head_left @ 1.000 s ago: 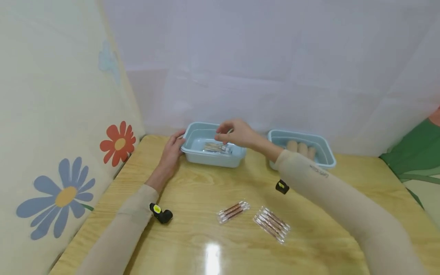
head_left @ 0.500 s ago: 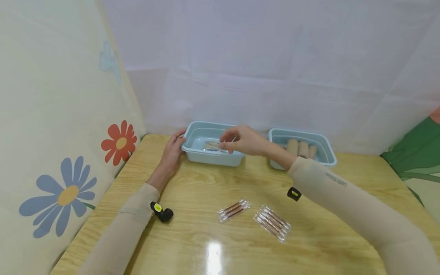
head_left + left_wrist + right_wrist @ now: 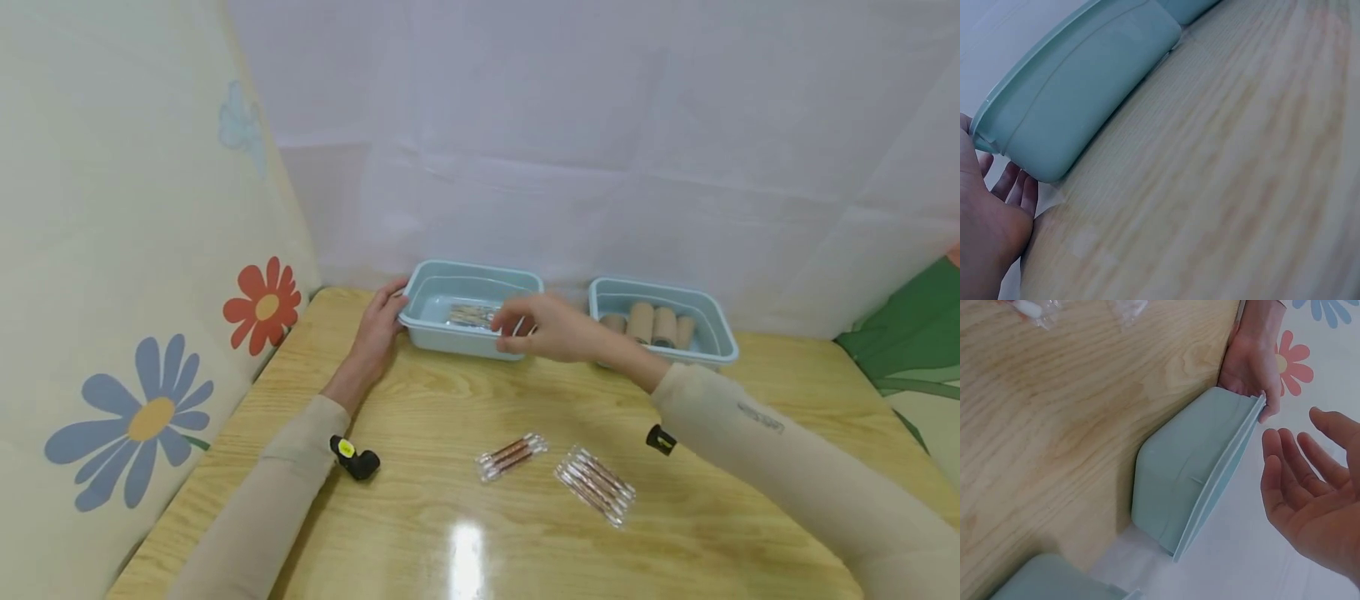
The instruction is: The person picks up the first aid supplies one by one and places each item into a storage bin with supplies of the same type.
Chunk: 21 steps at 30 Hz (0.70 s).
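In the head view a light-blue plastic bin [image 3: 461, 341] stands at the back of the table. My left hand [image 3: 377, 333] holds its left end, with the thumb at the rim and the fingers [image 3: 1016, 181] against the outer wall. Inside lies a clear packet of pale cotton swabs [image 3: 471, 315]. My right hand [image 3: 558, 327] is above the bin's right front corner, its fingers loosely bent. In the right wrist view nothing shows between those fingers [image 3: 1300, 465], and they are apart from the bin.
A second blue bin [image 3: 716, 321] at the right holds several tan cylindrical rolls [image 3: 663, 325]. Two clear packets of brown-stemmed swabs lie on the wooden table [image 3: 405, 533]: a smaller packet [image 3: 512, 456] and a larger packet [image 3: 596, 486]. A white sheet [image 3: 487, 200] hangs behind.
My right hand has moved from over the middle of the left bin toward the right and nearer to me. The left hand stays at the bin's left end.
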Available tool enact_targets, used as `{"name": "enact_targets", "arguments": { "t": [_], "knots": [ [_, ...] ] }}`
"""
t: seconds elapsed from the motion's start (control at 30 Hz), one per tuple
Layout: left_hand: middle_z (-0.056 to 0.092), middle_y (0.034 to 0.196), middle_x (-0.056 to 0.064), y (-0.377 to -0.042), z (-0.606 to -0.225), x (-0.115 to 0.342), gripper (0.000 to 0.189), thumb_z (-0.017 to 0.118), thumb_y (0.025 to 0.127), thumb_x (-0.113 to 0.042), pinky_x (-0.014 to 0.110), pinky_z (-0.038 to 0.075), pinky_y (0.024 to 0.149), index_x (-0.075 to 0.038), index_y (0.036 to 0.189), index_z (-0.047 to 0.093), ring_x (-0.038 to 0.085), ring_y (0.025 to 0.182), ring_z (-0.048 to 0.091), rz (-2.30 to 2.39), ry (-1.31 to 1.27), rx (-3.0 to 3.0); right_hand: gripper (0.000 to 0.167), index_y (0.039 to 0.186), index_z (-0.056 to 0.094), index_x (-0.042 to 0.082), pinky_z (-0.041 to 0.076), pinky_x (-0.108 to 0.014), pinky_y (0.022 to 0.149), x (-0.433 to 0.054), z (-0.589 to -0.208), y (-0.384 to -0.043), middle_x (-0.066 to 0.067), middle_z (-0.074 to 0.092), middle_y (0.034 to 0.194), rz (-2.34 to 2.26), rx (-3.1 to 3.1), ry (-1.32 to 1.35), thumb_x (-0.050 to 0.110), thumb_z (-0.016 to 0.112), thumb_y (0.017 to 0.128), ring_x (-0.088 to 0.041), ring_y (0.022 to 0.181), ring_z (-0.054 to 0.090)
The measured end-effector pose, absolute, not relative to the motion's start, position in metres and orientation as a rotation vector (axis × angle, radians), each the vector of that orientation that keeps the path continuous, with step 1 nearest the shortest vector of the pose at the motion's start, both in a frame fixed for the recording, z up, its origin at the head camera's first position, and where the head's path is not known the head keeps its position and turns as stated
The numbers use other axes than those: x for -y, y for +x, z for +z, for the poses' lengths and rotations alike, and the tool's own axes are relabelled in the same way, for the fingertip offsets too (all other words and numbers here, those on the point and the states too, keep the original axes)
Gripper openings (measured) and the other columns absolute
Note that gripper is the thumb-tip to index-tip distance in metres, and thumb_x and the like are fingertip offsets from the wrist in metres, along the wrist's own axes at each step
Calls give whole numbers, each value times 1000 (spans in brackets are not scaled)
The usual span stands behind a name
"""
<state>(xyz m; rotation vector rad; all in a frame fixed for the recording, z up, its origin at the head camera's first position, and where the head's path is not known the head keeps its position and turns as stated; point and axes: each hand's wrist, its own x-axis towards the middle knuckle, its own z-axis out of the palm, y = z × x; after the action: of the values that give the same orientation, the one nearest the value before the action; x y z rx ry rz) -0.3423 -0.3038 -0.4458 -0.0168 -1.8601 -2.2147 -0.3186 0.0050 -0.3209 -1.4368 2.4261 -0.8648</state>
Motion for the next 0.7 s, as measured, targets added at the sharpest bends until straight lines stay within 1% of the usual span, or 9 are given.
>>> {"name": "enact_targets", "arguments": {
  "t": [0.13, 0.27, 0.47, 0.6, 0.7],
  "knots": [
    [49, 147, 19, -343, -447, 304, 45, 49, 107, -17, 24, 48, 84, -4, 150, 46, 34, 125, 49, -2228, -25, 1848, 26, 120, 68, -2, 56, -30, 82, -8, -328, -313, -5, 72, 105, -897, -2368, -1475, 12, 70, 98, -19, 93, 69],
    [49, 147, 19, -343, -447, 304, 46, 50, 107, -18, 24, 48, 84, -4, 150, 47, 34, 125, 49, -2222, -25, 1849, 24, 120, 68, 0, 56, -29, 81, -10, -335, -307, -2, 70, 102, -866, -2353, -1472, 10, 70, 98, -15, 91, 68],
    [49, 148, 19, -342, -449, 305, 46, 50, 107, -18, 24, 48, 85, -5, 150, 47, 34, 126, 48, -2228, -18, 1845, 27, 121, 67, 1, 55, -26, 80, -11, -350, -296, -5, 69, 104, -773, -2332, -1538, 7, 72, 95, -13, 92, 66],
    [48, 148, 19, -341, -449, 304, 46, 50, 107, -18, 25, 48, 88, -4, 151, 46, 33, 128, 47, -2234, -21, 1849, 27, 120, 67, 0, 55, -27, 80, -12, -359, -286, -7, 70, 105, -748, -2317, -1555, 6, 73, 94, -14, 93, 65],
    [48, 148, 18, -341, -450, 304, 46, 50, 107, -18, 25, 47, 89, -4, 150, 46, 33, 128, 48, -2228, -20, 1857, 27, 120, 67, -1, 56, -31, 82, -12, -365, -280, -11, 70, 107, -734, -2298, -1537, 5, 72, 94, -15, 93, 65]
  ]
}}
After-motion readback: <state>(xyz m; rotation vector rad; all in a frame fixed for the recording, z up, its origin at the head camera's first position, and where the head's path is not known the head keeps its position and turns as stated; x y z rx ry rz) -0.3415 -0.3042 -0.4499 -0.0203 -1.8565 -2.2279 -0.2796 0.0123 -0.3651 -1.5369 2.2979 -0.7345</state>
